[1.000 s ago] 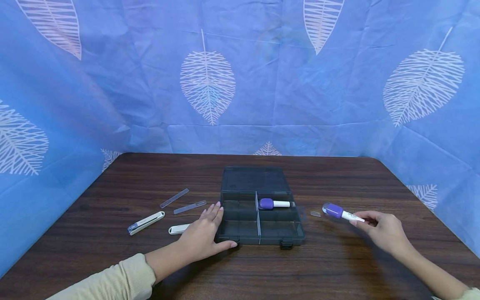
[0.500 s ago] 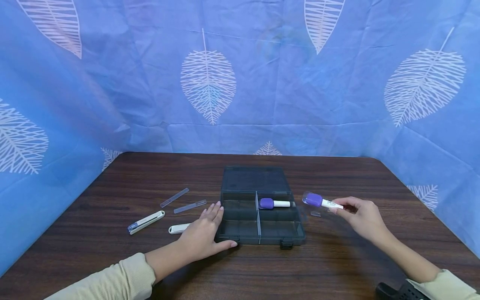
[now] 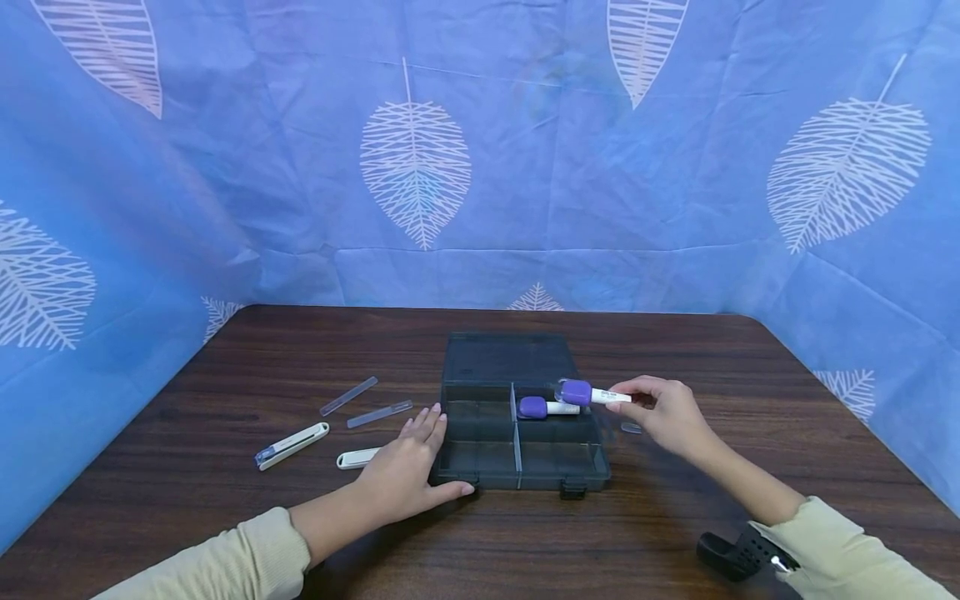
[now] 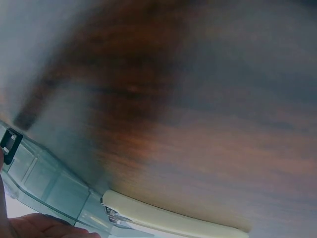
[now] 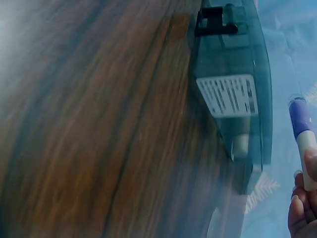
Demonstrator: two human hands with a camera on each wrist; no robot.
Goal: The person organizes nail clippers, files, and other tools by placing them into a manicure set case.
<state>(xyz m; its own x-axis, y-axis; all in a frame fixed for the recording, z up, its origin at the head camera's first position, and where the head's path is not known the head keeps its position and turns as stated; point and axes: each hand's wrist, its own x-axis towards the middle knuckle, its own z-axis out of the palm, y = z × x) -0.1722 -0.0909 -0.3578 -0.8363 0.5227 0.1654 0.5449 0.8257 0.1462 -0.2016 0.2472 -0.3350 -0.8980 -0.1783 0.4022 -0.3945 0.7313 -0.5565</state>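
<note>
A dark translucent box lies with its lid tipped back; a divider splits its compartments. My left hand rests against the box's left side, fingers straight and thumb at the front edge. One purple nail polish bottle with a white cap lies in the back right compartment. Between thumb and fingers, my right hand pinches the white cap of a second purple nail polish bottle, held above the box's right rear part. The right wrist view also has this held bottle, higher than the box.
A white nail clipper lies at left; another clipper is partly hidden by my left hand. Two clear strips lie behind them. A small clear piece sits right of the box. Blue cloth hangs around the table.
My right hand has carried the nail polish bottle leftward and slightly up, from the table's right side to over the box. My left hand has stayed in place.
</note>
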